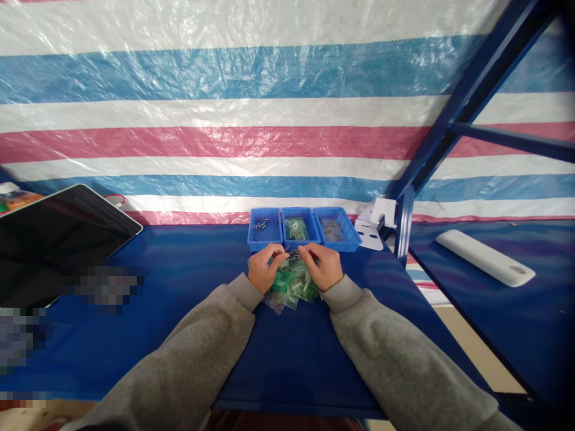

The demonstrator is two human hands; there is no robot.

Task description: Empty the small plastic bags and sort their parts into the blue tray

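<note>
My left hand [265, 267] and my right hand [324, 267] face each other just in front of the blue bins, each with thumb and fingers pinched together. Small dark screws [294, 255] show between the fingertips; whether either hand grips them or a bag around them cannot be made out. Below both hands lies a pile of small see-through bags [294, 288] with green and whitish pieces inside. The left blue bin [265, 245] holds several screws, the middle bin [299, 243] greenish pieces, and the right bin [340, 246] greyish see-through pieces.
A dark-screened tablet [67, 233] leans at the left of the blue table [188, 347]. White cut paper [371, 234] lies right of the bins, beside a blue metal frame post [404, 224]. A long white device [485, 257] rests on the right-hand table. A striped sheet hangs behind.
</note>
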